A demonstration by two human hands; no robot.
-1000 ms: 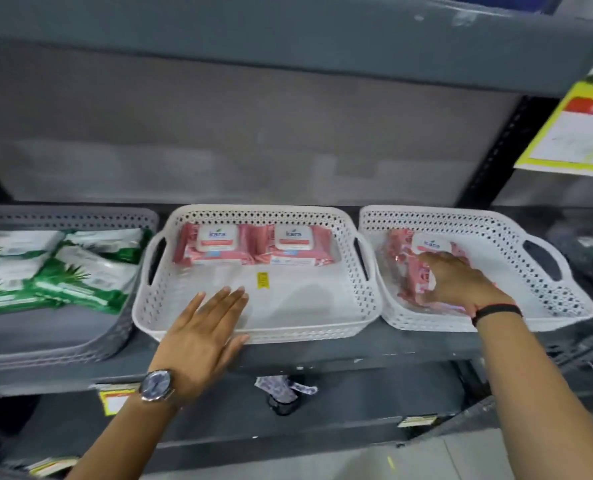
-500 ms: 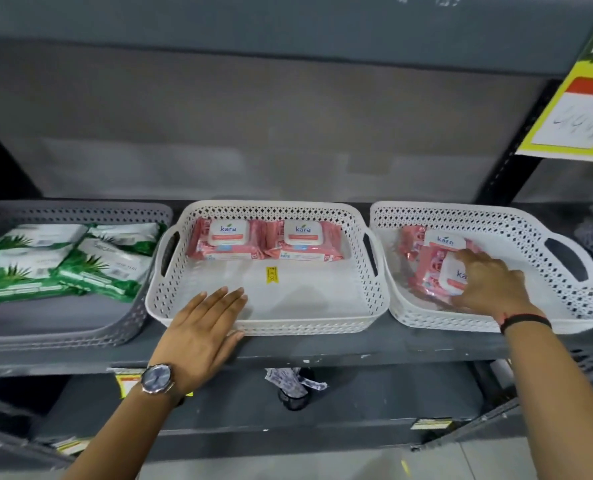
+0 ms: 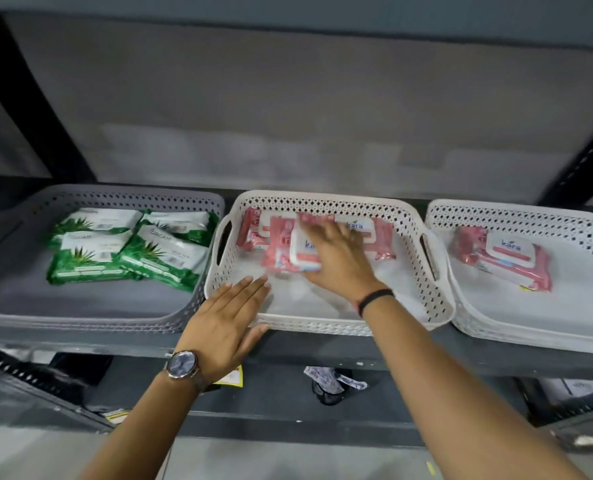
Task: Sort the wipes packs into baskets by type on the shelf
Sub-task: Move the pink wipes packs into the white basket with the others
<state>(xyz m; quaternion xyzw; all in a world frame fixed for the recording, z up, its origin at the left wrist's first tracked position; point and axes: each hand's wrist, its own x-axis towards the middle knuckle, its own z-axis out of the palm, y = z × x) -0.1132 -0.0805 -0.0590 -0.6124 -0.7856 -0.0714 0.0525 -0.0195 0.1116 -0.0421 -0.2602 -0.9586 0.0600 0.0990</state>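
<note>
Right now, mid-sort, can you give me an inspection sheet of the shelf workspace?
Surface: grey metal shelf, three baskets in a row.
Job's things: green aloe wipes packs in grey perforated basket; pink wipes packs in middle white perforated basket and right white basket.
Clutter: crumpled wrapper on the lower shelf.
Grips: left hand flat on the middle basket's front rim; right hand holding pink white-lidded pack.
Cables: nothing seen.
Surroundings: grey back wall.

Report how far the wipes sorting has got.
Done: the green packs lie in the grey basket. In hand: the right hand sets a pink pack into the middle basket; the left hand steadies its rim. Left: pink packs in the right basket.
</note>
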